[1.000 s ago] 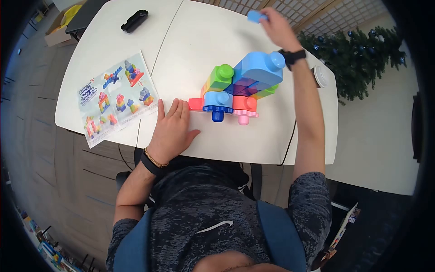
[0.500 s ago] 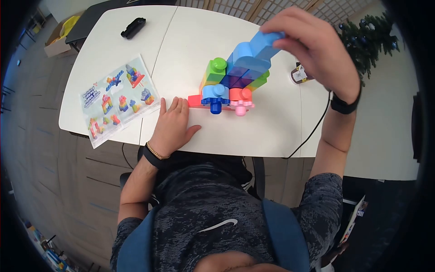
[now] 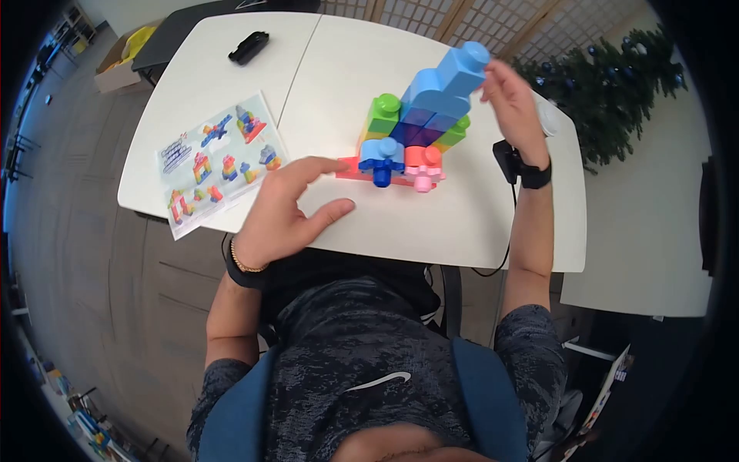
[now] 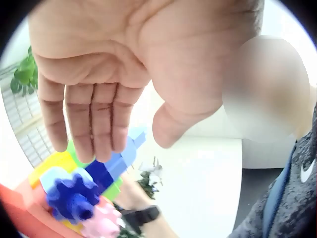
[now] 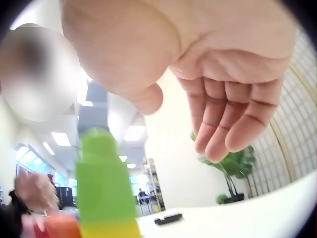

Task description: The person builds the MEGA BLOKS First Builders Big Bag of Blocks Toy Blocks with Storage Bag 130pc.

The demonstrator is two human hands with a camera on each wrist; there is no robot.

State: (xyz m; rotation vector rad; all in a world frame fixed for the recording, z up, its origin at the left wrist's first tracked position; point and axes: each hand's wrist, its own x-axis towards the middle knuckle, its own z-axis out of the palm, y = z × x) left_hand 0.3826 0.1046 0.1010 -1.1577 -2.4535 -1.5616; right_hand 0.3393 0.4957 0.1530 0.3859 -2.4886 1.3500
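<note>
A tower of toy blocks stands on the white table, with a light blue block [image 3: 464, 68] at its top right. Lower parts include a green block [image 3: 383, 115], a dark blue gear [image 3: 382, 171] [image 4: 74, 198] and a pink gear [image 3: 423, 178]. My right hand [image 3: 514, 108] [image 5: 218, 74] is beside the top block, fingers loosely bent, palm empty. My left hand [image 3: 281, 208] [image 4: 104, 84] hovers at the left of the red base [image 3: 348, 167] with relaxed fingers and holds nothing; whether a fingertip touches the base is unclear.
A printed picture sheet [image 3: 223, 163] lies on the table's left [image 3: 192, 92]. A black case [image 3: 249, 48] sits at the far left. At the right are a cup [image 3: 547, 119], partly behind my right hand, and a cable. A tree with ornaments [image 3: 616, 100] stands beyond the table.
The light blue block was carried in and now sits on the tower; my right hand has let go and drawn back right. My left hand has lifted from the table, its fingers more bent.
</note>
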